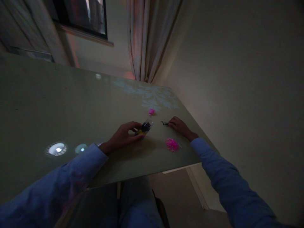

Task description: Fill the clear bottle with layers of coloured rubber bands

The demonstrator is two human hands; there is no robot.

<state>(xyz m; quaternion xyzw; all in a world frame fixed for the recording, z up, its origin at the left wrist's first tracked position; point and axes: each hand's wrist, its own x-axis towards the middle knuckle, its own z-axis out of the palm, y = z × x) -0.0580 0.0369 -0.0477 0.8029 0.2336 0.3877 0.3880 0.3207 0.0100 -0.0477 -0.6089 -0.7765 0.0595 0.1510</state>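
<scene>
My left hand is wrapped round a small clear container, tilted with its mouth toward the right; black and yellow bits show inside. My right hand pinches a few thin black pieces just above or on the table, to the right of the container. Nearer the front edge, below my right hand, lies a loose pile of bright pink pieces. A small pink object, perhaps a lid, sits behind the container.
The glossy greenish table reflects round lights at the left. Its right edge runs close to a plain wall. Curtains and a window are beyond the far edge. My legs are under the front edge.
</scene>
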